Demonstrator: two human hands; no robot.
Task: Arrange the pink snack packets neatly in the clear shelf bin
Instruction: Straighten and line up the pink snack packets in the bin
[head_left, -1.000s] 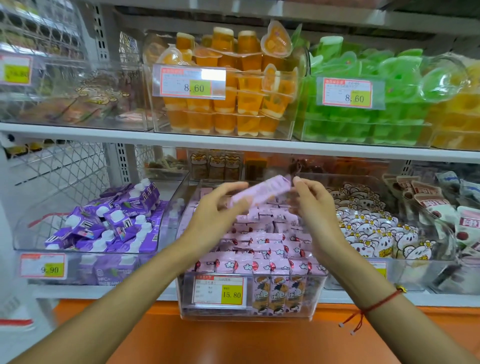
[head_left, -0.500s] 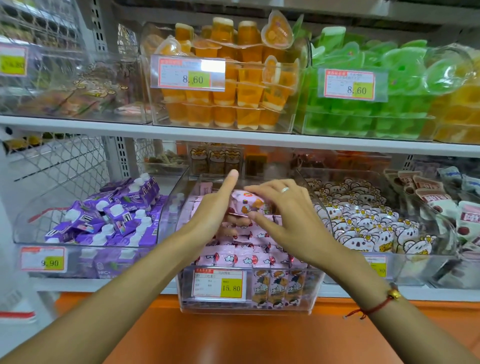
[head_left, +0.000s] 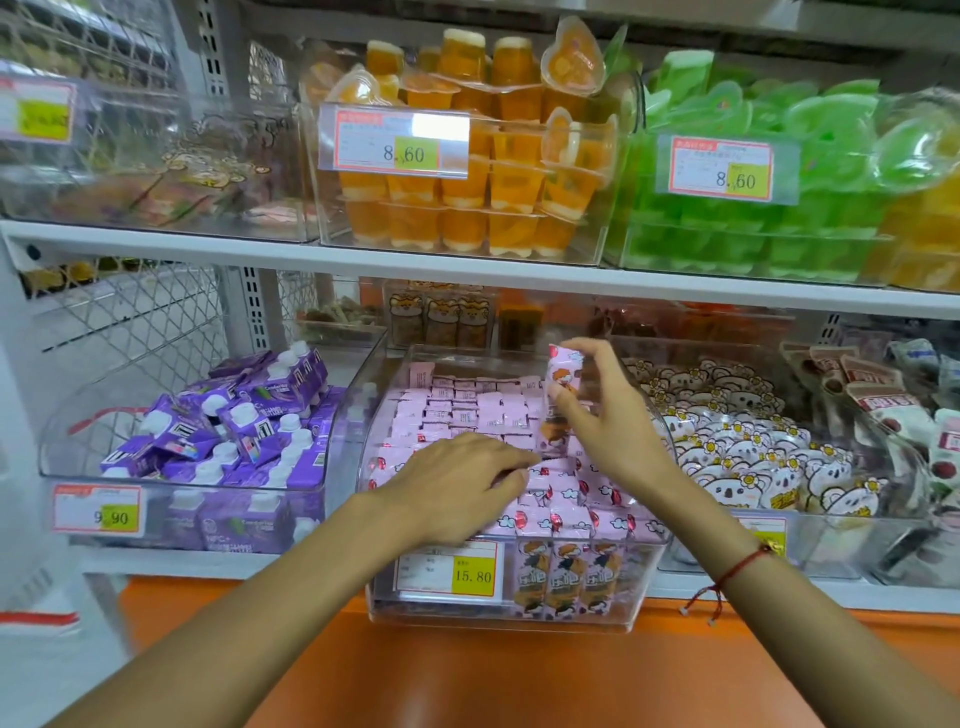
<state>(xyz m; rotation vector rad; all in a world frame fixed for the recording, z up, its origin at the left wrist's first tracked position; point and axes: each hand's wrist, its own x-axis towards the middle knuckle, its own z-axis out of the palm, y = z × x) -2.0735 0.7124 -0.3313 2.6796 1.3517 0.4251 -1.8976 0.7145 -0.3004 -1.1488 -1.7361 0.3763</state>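
Just beside the left hand (head_left: 457, 483) pressing the packed rows flat in the clear bin (head_left: 644, 587), the right hand (head_left: 602, 415) pinches one pink packet (head_left: 561, 384) upright, seemingly among the last unplaced.

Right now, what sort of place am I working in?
Most likely a snack aisle in a shop: price tags such as the 15.80 label on the clear bin, rows of orange jelly cups, and tiered white shelves.

Purple cartons (head_left: 223, 431) left, koala packets (head_left: 753, 452) right; orange jelly cups (head_left: 467, 176), green cups (head_left: 779, 171) above
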